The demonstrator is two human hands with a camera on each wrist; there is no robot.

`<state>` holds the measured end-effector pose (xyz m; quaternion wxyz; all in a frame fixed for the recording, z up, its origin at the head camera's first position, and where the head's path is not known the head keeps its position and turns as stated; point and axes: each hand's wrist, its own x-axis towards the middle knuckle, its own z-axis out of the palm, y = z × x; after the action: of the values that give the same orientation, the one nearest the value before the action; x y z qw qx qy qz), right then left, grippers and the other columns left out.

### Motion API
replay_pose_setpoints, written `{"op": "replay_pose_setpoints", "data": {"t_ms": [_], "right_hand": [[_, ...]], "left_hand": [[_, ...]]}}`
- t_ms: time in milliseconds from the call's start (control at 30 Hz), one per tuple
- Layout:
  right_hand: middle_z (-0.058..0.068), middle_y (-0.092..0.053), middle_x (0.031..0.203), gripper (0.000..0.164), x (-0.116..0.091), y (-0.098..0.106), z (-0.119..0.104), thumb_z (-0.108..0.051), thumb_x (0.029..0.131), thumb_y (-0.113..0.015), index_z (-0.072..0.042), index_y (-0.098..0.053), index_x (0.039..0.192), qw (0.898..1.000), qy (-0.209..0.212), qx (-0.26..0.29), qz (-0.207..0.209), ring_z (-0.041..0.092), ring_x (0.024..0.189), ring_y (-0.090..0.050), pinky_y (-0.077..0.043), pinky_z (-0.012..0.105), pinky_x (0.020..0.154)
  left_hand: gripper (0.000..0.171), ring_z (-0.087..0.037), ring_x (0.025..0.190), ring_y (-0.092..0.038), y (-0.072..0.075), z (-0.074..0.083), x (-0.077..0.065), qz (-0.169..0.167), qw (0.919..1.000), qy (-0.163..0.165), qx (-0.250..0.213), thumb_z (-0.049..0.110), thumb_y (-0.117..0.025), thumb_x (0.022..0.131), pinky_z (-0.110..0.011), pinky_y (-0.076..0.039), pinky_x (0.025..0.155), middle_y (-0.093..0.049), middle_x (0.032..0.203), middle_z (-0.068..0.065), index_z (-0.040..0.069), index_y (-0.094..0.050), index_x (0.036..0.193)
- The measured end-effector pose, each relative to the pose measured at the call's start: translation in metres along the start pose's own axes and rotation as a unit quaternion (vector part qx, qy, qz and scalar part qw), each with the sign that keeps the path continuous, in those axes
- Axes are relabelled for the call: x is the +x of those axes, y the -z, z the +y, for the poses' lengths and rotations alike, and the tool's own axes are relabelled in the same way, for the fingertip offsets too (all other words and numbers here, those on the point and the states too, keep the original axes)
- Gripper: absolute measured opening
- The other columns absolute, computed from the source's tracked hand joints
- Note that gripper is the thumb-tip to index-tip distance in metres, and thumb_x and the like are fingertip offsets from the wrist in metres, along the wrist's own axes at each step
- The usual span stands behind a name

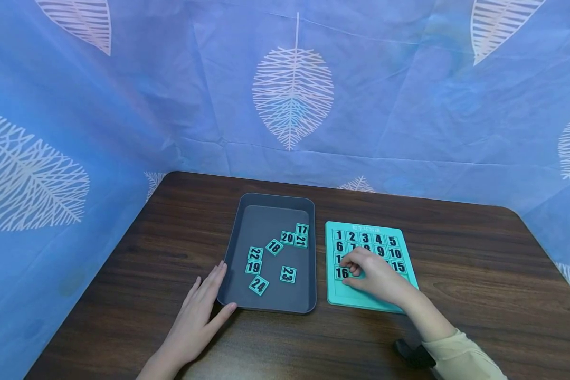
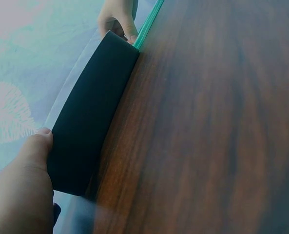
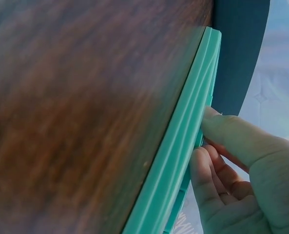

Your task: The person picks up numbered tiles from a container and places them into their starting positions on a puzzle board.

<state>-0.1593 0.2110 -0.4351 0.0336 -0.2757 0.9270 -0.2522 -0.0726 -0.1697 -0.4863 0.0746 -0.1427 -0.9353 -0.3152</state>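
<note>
My right hand [image 1: 372,272] is over the lower left of a turquoise number puzzle board [image 1: 334,298], fingers curled. Its thumb and index finger pinch the number 16 tile [image 1: 342,273], which lies in the first place of the fourth row. Rows of tiles from 1 up to 15 fill the board above it, partly hidden by the hand. My left hand [image 1: 199,319] touches the near left corner of a dark grey tray [image 1: 271,216] with its fingers extended. In the left wrist view, the thumb [image 2: 39,146] rests against the tray's wall [image 2: 93,117].
Loose number tiles lie scattered in the tray, among them 18 [image 1: 274,247], 23 [image 1: 287,274] and 24 [image 1: 258,285]. Tray and board stand side by side on a dark wooden table [image 1: 475,264]. A blue leaf-patterned cloth [image 1: 385,95] hangs behind.
</note>
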Motion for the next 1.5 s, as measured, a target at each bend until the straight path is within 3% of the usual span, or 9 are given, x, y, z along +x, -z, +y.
{"op": "replay_pose_setpoints", "data": {"t_ms": [333, 633, 867, 1033, 1300, 1500], "right_hand": [[-0.005, -0.052, 0.088, 0.025, 0.003, -0.003, -0.002, -0.013, 0.079, -0.079, -0.011, -0.065, 0.1, 1.0, 0.007, -0.007, 0.005, 0.01, 0.076, -0.049, -0.046, 0.024, 0.065], [-0.001, -0.057, 0.091, 0.025, 0.013, 0.006, -0.019, -0.008, 0.079, -0.078, -0.008, -0.066, 0.102, 0.997, 0.044, -0.011, 0.061, 0.011, 0.076, -0.052, -0.049, 0.026, 0.064], [0.008, -0.06, 0.097, 0.025, 0.048, 0.012, -0.027, -0.003, 0.083, -0.073, -0.002, -0.065, 0.108, 0.995, 0.059, 0.022, 0.083, 0.013, 0.08, -0.056, -0.054, 0.034, 0.069], [0.009, -0.059, 0.1, 0.027, 0.08, 0.009, -0.029, -0.005, 0.085, -0.071, -0.002, -0.064, 0.111, 0.993, 0.062, 0.046, 0.088, 0.016, 0.084, -0.058, -0.054, 0.039, 0.074], [0.014, -0.059, 0.104, 0.029, 0.119, 0.003, -0.028, -0.005, 0.087, -0.068, 0.003, -0.062, 0.115, 0.996, 0.036, 0.064, 0.041, 0.019, 0.086, -0.058, -0.052, 0.033, 0.074], [0.012, -0.059, 0.1, 0.027, 0.133, 0.0, -0.029, -0.002, 0.086, -0.068, 0.004, -0.063, 0.112, 0.999, 0.024, 0.031, 0.006, 0.022, 0.087, -0.057, -0.052, 0.033, 0.075]], "left_hand": [[0.071, -0.02, 0.142, -0.021, 0.0, -0.003, -0.001, -0.002, 1.0, 0.002, 0.0, 0.045, -0.052, 0.096, -0.057, -0.015, 0.111, -0.022, 0.157, -0.002, 0.019, -0.02, 0.154], [0.073, -0.019, 0.142, -0.021, 0.001, -0.002, -0.002, -0.006, 0.9999, 0.015, 0.005, 0.048, -0.052, 0.096, -0.056, -0.015, 0.111, -0.021, 0.157, 0.003, 0.019, -0.02, 0.154], [0.073, -0.02, 0.142, -0.021, 0.002, -0.004, -0.001, -0.005, 0.9999, 0.012, 0.011, 0.048, -0.052, 0.096, -0.056, -0.015, 0.112, -0.02, 0.157, 0.003, 0.02, -0.018, 0.154], [0.073, -0.019, 0.142, -0.021, 0.002, -0.003, -0.002, -0.004, 0.9999, 0.011, 0.01, 0.048, -0.052, 0.096, -0.055, -0.015, 0.112, -0.019, 0.157, 0.004, 0.02, -0.018, 0.154], [0.074, -0.018, 0.143, -0.02, 0.002, -0.002, 0.0, -0.003, 1.0, 0.005, 0.004, 0.047, -0.053, 0.096, -0.055, -0.014, 0.112, -0.02, 0.157, 0.001, 0.02, -0.017, 0.155], [0.074, -0.016, 0.143, -0.019, 0.002, -0.003, 0.002, 0.0, 1.0, -0.001, 0.001, 0.046, -0.054, 0.095, -0.054, -0.014, 0.113, -0.02, 0.158, 0.001, 0.02, -0.017, 0.154]]}}
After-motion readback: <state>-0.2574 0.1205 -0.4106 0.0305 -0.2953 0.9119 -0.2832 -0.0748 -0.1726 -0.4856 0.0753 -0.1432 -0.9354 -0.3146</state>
